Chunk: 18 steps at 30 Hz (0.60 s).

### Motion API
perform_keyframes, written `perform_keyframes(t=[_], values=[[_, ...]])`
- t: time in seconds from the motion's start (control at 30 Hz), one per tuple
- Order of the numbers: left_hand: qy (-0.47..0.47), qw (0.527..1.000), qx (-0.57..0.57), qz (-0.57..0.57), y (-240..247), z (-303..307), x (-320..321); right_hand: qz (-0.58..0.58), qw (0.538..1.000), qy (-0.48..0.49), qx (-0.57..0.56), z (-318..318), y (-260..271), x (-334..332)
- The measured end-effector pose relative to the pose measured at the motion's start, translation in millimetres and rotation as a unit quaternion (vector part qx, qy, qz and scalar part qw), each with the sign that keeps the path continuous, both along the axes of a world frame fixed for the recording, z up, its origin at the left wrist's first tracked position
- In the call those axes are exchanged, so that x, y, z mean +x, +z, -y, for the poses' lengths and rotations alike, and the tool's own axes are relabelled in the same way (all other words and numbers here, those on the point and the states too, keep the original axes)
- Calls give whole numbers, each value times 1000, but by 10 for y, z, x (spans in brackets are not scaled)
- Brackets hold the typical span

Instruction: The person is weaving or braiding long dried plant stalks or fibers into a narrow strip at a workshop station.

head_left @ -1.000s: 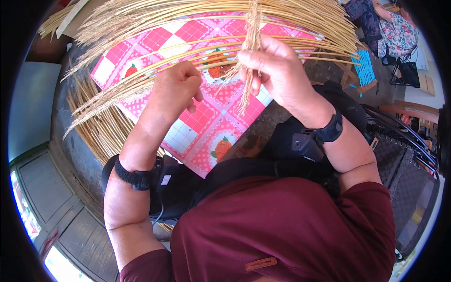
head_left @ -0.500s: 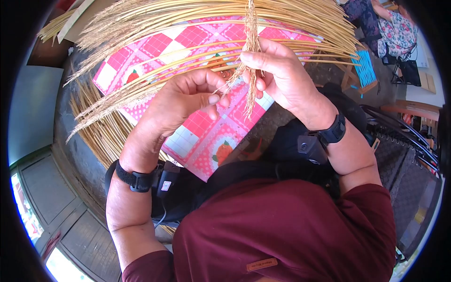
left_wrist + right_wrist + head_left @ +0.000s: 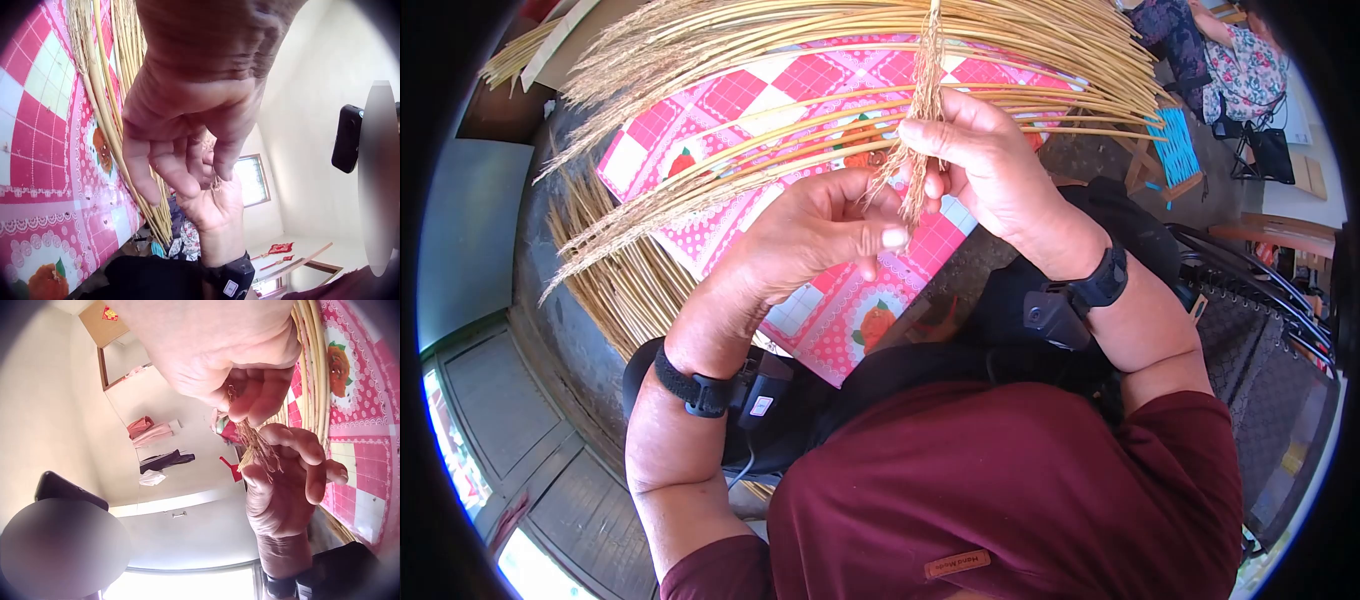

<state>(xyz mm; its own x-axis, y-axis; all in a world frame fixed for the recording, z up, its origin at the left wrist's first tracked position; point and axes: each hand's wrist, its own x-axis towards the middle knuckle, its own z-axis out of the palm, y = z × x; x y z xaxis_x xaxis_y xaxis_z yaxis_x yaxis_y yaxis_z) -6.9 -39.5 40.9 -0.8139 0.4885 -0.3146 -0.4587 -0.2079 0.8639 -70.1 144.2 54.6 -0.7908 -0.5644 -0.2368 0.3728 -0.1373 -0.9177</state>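
My right hand [image 3: 990, 160] pinches a bundle of dry, feathery seed heads [image 3: 928, 90] between thumb and fingers, with the frayed ends hanging below its grip. My left hand [image 3: 810, 230] is beside those ends, its fingers loosely bent and its thumb apart from them. In the right wrist view the frayed ends [image 3: 256, 447] spread over the gap between the left hand's [image 3: 284, 487] thumb and fingers; whether they touch it I cannot tell. The left wrist view shows the left hand [image 3: 187, 119] in front of the right hand [image 3: 215, 203].
Long stalks [image 3: 830, 25] lie across a pink checked tablecloth [image 3: 820, 265], with a few nearer stalks [image 3: 750, 150] crossing its middle. More stalks [image 3: 615, 270] stand or lie at the left. At the upper right are a blue-strapped stool [image 3: 1178, 148] and a person in floral clothing [image 3: 1245, 75].
My left hand has moved right to the frayed ends, and its thumb has come out from the palm. The right hand keeps its grip and has shifted slightly left since half a second ago.
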Motion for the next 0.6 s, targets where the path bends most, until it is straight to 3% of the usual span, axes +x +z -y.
perform_keyframes(t=[0.6], values=[[8,1000,-18,2,-24,65,-29,-1,998,47,35,5,-74,20]])
